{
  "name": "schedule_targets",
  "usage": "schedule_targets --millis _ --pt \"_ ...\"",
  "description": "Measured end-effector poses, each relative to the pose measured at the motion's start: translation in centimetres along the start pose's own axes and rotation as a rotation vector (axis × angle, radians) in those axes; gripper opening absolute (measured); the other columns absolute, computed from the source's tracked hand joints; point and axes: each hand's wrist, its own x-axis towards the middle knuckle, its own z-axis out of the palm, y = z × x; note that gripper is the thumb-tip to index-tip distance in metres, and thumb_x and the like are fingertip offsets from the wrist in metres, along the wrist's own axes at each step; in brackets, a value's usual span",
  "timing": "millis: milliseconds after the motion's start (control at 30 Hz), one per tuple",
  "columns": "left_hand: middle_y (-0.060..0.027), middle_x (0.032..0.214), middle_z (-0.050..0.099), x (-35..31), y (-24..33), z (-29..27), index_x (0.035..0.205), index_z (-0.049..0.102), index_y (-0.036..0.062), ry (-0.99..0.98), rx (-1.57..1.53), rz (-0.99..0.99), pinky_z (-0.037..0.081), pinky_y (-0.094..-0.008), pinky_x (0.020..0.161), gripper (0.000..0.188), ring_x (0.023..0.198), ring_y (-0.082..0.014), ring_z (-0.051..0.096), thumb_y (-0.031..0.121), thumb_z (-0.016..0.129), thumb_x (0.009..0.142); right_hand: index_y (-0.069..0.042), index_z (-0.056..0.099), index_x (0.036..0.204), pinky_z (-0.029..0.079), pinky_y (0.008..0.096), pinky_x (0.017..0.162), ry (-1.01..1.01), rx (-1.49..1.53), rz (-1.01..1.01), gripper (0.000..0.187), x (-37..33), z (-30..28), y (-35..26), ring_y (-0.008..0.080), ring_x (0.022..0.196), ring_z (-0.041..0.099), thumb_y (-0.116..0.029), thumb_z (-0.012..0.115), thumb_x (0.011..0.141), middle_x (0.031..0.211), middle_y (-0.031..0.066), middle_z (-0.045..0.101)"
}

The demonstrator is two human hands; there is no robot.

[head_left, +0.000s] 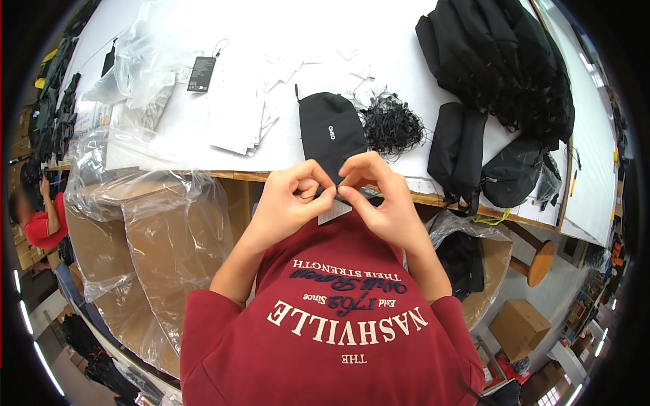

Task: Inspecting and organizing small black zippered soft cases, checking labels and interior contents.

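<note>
My left hand (292,199) and my right hand (380,195) meet at the table's front edge, thumbs and forefingers pinched together. What lies between the fingertips is too small to make out. Just beyond them a small black zippered pouch (328,125) lies flat on the table, its near end partly hidden by my fingers. A white card tag (334,211) shows below the fingertips, against my red shirt. Right of the pouch sits a tangled heap of thin black cords (393,125).
White card tags (237,122) lie stacked left of the pouch, with a black tag (202,73) beyond. Black pouches (494,61) pile at the right. Clear plastic bags (135,81) drape the left side, over a carton (169,223). Another person (46,220) is at far left.
</note>
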Motion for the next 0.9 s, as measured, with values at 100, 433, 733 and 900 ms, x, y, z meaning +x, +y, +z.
schedule_targets --millis 100,433,733,900 --pt "0.0088 0.052 0.028 -0.8 -0.5 0.2 0.078 0.06 0.0016 -0.013 0.076 0.03 0.021 -0.0213 0.047 0.006 0.05 -0.0005 0.024 -0.001 0.066 0.078 -0.003 0.053 0.098 0.046 0.025 0.06 -0.045 -0.001 0.083 0.019 1.8 -0.4 0.4 0.0143 0.059 0.06 -0.011 0.065 0.085 0.066 0.0047 0.058" --pt "-0.0066 0.067 0.055 -1.0 -0.1 1.5 0.083 0.056 0.0041 -0.28 0.368 0.213 0.046 -0.0314 0.057 0.014 0.06 -0.0211 0.056 0.006 0.067 0.075 -0.005 0.053 0.085 0.048 0.0414 0.067 0.048 -0.95 0.035 0.019 4.3 1.6 4.8 0.03 0.077 0.06 -0.016 0.066 0.077 0.078 0.0109 0.059" --pt "-0.0004 0.116 0.058 3.3 -1.7 -0.9 0.107 0.059 0.0126 0.254 0.845 0.737 0.035 -0.0378 0.091 0.039 0.11 -0.0231 0.049 0.01 0.071 0.07 -0.002 0.058 0.08 0.049 0.0313 0.058 0.168 -0.5 -0.028 0.008 1.2 -1.2 -2.6 0.0219 0.063 0.061 -0.006 0.064 0.079 0.069 0.009 0.06" --pt "0.0022 0.099 0.061 3.2 -2.1 -1.8 0.093 0.066 0.0138 0.175 0.934 0.917 0.037 -0.0363 0.087 0.029 0.099 -0.0201 0.054 0.015 0.075 0.066 0.0 0.059 0.083 0.049 0.0274 0.059 0.138 -0.416 0.008 0.009 0.3 -1.6 -3.0 0.0183 0.062 0.063 -0.005 0.065 0.079 0.071 0.0091 0.062"
